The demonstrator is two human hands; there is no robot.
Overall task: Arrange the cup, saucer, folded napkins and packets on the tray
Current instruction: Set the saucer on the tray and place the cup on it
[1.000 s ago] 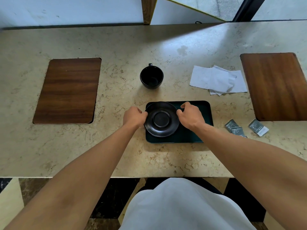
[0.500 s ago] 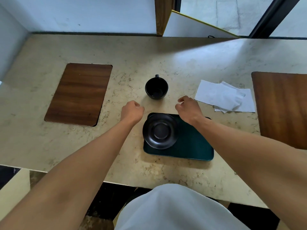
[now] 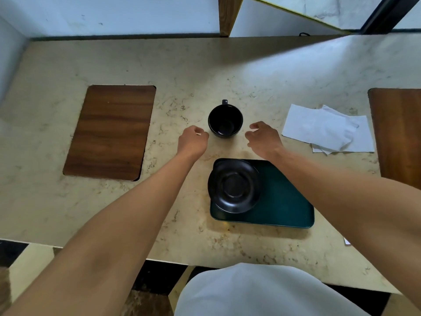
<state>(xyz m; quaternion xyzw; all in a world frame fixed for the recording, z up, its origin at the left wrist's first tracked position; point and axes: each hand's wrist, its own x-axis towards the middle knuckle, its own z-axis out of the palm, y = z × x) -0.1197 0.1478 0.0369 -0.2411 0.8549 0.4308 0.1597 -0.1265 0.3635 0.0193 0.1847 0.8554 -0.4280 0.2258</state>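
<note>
I see my left hand (image 3: pixel 193 140) and right hand (image 3: pixel 264 140), both half-curled and empty, flanking the cup (image 3: pixel 225 121) beyond the tray's (image 3: pixel 282 208) far edge.

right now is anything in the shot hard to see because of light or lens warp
Head view: a pale band of light washes the far right of the table; the cup is too dark inside to read; the wide lens bows the table edges; hands and saucer are sharp.

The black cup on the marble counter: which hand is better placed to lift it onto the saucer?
Slightly the left hand: its fingertips lie closest to the black cup, and its arm stays off the green tray. The right hand is open but farther away, and its forearm crosses above the tray beside the black saucer.
</note>
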